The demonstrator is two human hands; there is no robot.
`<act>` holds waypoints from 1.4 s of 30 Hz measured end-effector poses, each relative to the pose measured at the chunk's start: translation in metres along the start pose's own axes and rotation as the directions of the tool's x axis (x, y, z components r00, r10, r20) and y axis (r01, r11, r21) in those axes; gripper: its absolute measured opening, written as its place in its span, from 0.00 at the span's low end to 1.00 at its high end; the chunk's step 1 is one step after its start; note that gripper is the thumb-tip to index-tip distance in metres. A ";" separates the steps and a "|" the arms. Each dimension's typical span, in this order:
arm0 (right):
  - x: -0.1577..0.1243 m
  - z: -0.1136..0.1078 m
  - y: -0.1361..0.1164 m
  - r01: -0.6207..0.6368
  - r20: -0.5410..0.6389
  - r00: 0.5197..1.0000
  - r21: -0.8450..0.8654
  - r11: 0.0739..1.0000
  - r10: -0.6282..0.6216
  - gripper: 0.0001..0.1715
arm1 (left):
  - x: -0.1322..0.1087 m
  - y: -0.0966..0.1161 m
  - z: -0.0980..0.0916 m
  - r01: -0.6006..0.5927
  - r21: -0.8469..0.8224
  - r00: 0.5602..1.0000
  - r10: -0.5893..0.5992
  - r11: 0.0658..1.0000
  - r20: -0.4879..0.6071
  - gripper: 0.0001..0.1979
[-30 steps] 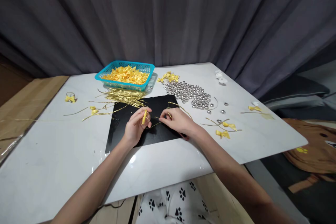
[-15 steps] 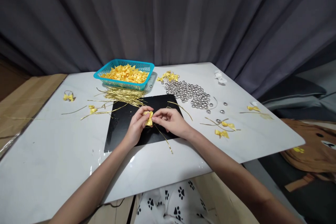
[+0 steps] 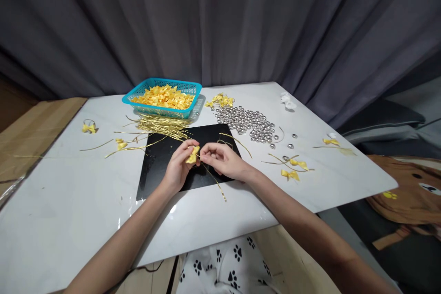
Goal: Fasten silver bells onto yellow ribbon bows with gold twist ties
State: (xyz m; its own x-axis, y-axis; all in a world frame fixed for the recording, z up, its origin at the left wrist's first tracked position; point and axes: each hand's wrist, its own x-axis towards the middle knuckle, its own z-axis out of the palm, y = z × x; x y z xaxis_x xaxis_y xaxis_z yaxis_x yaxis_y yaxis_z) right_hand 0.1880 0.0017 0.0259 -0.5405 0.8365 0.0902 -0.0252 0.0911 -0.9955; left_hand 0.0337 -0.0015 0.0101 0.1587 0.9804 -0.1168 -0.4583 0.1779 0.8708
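Our left forearm (image 3: 124, 236) slants up from the lower left of the frame, our right forearm (image 3: 303, 223) from the lower right. Just below center, our left hand (image 3: 179, 163) grips with curled fingers; our right hand (image 3: 223, 159) pinches, the 2 nearly touching.

Dark grey curtain (image 3: 223, 23) spans the whole back, hanging in vertical folds, table's far edge right up near it. White glossy table (image 3: 86, 202), faint marbling, rounded corners, overhead-type glare (image 3: 173, 209) near front edge. Cardboard (image 3: 37, 124) along left side. Right: dark cushions (image 3: 382, 124), brown animal-face item (image 3: 396, 188) below. Floor (image 3: 292, 257) pale, wood-look. Thin black cable (image 3: 148, 270) under front edge.
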 end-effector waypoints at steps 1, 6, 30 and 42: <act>0.000 -0.001 -0.001 0.004 0.001 1.000 -0.005 1.000 -0.004 0.14 | 0.001 0.002 -0.001 -0.017 -0.030 1.000 0.017 0.999 -0.015 0.08; 0.001 -0.004 0.001 -0.025 -0.091 0.996 -0.128 0.992 0.014 0.11 | 0.004 0.012 -0.006 -0.067 -0.128 0.997 0.061 0.989 -0.054 0.05; 0.004 -0.005 0.020 -0.026 -0.091 0.995 -0.644 0.765 -0.043 0.05 | -0.006 0.018 -0.001 0.213 -0.441 0.976 -0.167 0.872 0.140 0.09; 0.004 -0.007 -0.002 -0.085 -0.235 0.970 -0.081 0.993 0.063 0.10 | 0.000 0.010 0.001 0.303 -0.377 0.949 -0.312 0.875 0.039 0.16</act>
State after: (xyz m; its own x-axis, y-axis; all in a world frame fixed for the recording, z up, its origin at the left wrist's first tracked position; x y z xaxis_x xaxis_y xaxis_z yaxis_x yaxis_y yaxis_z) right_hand 0.1914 0.0085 0.0286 -0.3278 0.9442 0.0311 0.0892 0.0638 -0.9940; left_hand 0.0296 0.0001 0.0192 0.3275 0.8720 -0.3637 -0.6825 0.4845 0.5472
